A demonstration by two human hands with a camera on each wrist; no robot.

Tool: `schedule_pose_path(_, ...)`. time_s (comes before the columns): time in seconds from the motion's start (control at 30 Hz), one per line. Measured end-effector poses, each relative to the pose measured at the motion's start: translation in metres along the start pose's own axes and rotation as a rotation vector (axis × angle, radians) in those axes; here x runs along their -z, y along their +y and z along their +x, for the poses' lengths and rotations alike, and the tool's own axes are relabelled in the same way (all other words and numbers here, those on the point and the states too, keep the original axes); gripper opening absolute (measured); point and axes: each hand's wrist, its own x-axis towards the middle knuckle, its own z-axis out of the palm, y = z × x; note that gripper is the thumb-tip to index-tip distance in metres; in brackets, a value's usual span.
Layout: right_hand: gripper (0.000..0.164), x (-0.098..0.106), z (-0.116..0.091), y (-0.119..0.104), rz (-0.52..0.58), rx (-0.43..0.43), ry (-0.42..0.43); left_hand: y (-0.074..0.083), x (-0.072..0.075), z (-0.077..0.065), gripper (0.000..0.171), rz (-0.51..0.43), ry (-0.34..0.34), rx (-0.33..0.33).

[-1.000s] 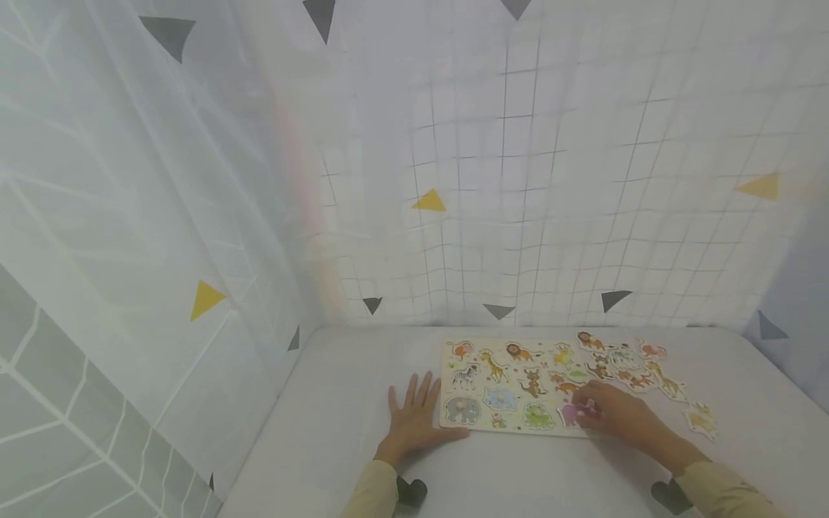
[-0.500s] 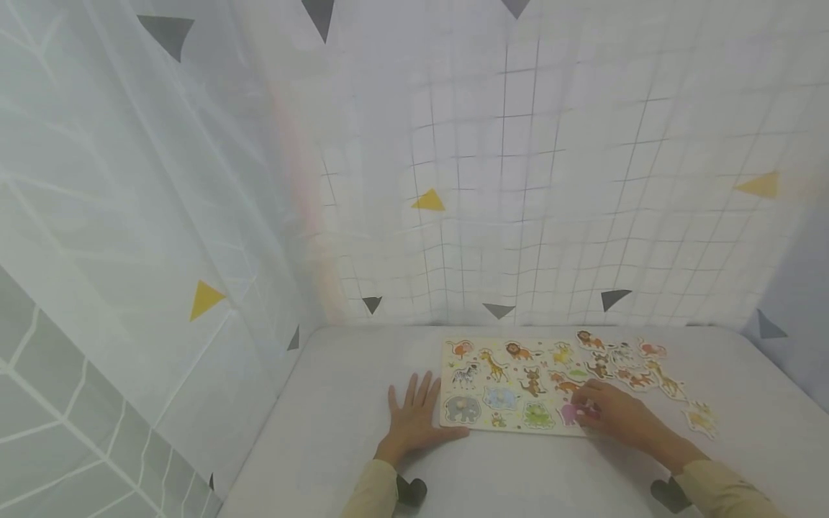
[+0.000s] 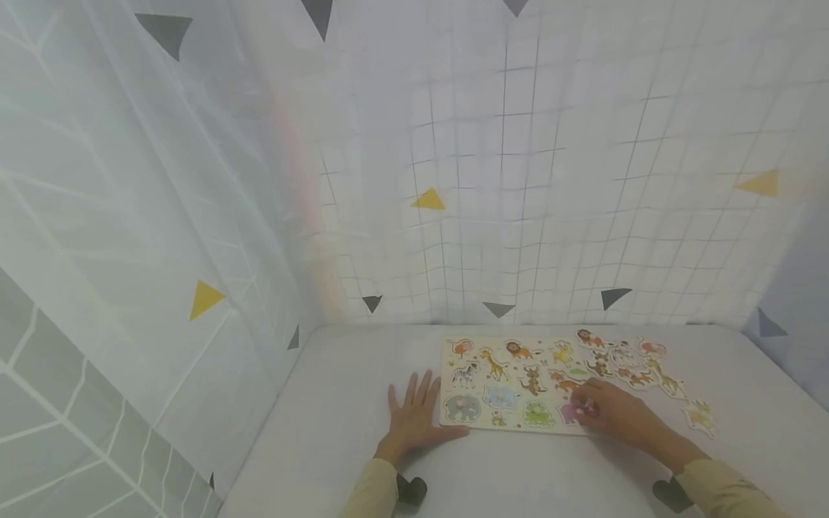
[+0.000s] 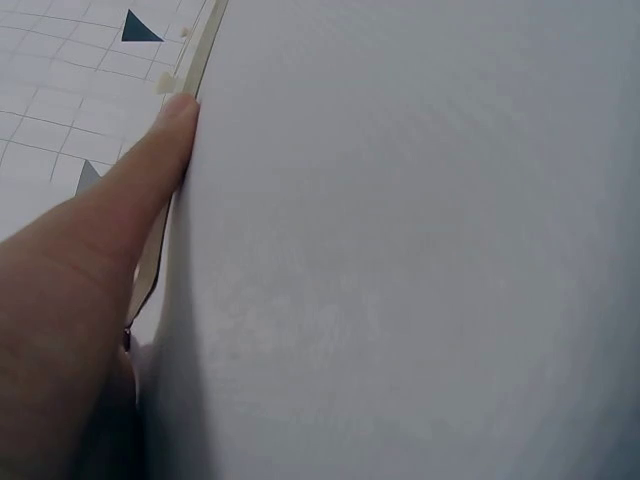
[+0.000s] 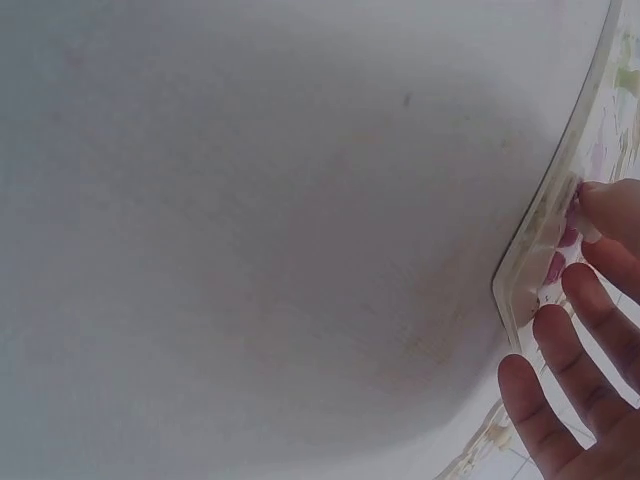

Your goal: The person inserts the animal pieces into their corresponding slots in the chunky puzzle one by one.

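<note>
An animal puzzle board (image 3: 490, 342) lies on the white surface. My left hand (image 3: 412, 423) rests flat at its left corner, fingers spread; in the left wrist view the thumb (image 4: 150, 155) lies along the board's near edge (image 4: 205, 45). At the lower right corner, my right hand (image 3: 612, 411) pinches a purple animal piece (image 3: 568, 414) between thumb and index finger, covering part of it. In the right wrist view the thumb (image 5: 615, 208) touches the purple piece (image 5: 557, 266), the other fingers standing apart. Whether the piece sits fully in its recess, I cannot tell.
Several loose pieces lie right of the board: a lion (image 3: 590, 338), a zebra (image 3: 623, 354), a kangaroo (image 3: 599, 365), a giraffe (image 3: 666, 379) and a yellow animal (image 3: 701, 417) among them. Patterned curtain (image 3: 479, 237) closes off the back and left.
The right hand's fingers have shifted very slightly over the purple piece. My left hand, the board and the loose pieces stay where they were.
</note>
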Motion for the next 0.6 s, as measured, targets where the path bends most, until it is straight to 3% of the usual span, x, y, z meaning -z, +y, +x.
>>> schedule_pose_path(0.37,0.012,0.001,-0.002,0.004,0.004,-0.033,0.002,-0.004,-0.005,0.002,0.122,0.012,0.028,-0.012)
schedule_pose_path(0.6,0.016,0.006,-0.011,0.014,0.005,-0.061,0.017,0.002,0.005,-0.002,0.120,-0.020,0.003,-0.013)
